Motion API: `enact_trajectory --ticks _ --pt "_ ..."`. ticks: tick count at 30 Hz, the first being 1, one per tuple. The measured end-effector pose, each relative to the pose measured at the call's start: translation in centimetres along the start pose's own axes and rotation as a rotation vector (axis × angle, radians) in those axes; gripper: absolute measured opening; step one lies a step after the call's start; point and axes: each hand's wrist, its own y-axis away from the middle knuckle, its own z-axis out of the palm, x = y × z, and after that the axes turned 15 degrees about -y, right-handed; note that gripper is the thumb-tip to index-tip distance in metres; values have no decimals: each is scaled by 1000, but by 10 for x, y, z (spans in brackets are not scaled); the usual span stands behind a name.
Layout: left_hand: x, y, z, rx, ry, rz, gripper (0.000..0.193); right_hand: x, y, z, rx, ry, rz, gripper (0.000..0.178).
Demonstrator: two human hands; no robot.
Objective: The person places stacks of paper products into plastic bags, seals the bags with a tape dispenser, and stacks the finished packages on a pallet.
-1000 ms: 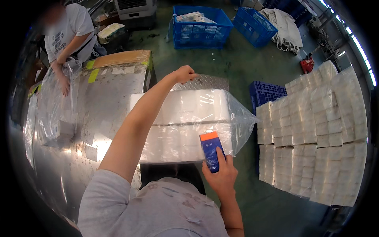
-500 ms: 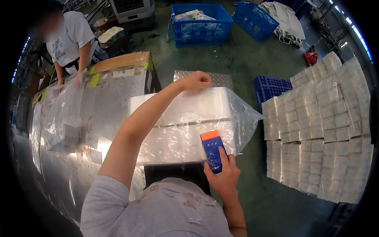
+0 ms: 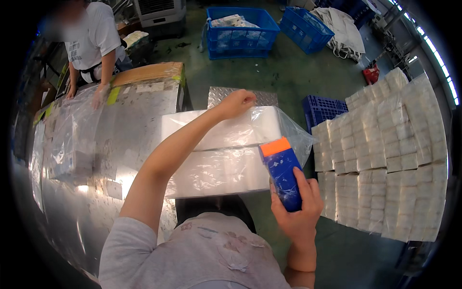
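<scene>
A clear plastic bag (image 3: 297, 129) wraps two long blocks of white packs (image 3: 216, 171), lying side by side across the metal table's end. My left arm reaches over the blocks. At their far edge my left hand (image 3: 238, 103) is closed, with the bag's film gathered at its fingers. My right hand (image 3: 301, 212) grips a blue, box-shaped hand tool (image 3: 285, 178) with an orange end; its exact kind does not show. The tool is raised near the right end of the bag, its orange end pointing away from me.
A metal-topped table (image 3: 130, 125) extends left, where a co-worker (image 3: 94, 38) handles another clear bag (image 3: 72, 139). Wrapped white packs (image 3: 385, 154) are stacked at the right, beside a blue pallet (image 3: 325, 108). Blue crates (image 3: 243, 41) stand on the floor at the back.
My right hand has lifted the blue tool up and to the right, off the wrapped blocks. My left hand stays at the far edge. The co-worker has straightened slightly.
</scene>
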Motion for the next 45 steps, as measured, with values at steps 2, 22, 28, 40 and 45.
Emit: enact_trajectory --ticks 2,22,28,40,45 --pt "16 17 -13 47 -13 33 23 -5 -15 -8 25 10 -57 55" --pt "28 91 -23 16 -106 137 59 -31 -133 -37 -219 37 25 48" --pt "29 91 -24 13 -174 154 65 -29 -164 -44 -285 45 134 54" --pt "45 88 -13 209 -581 187 66 -35 -212 -69 -200 140 92 57" --pt "38 87 -4 239 -450 173 47 -32 -213 -64 -211 158 71 59"
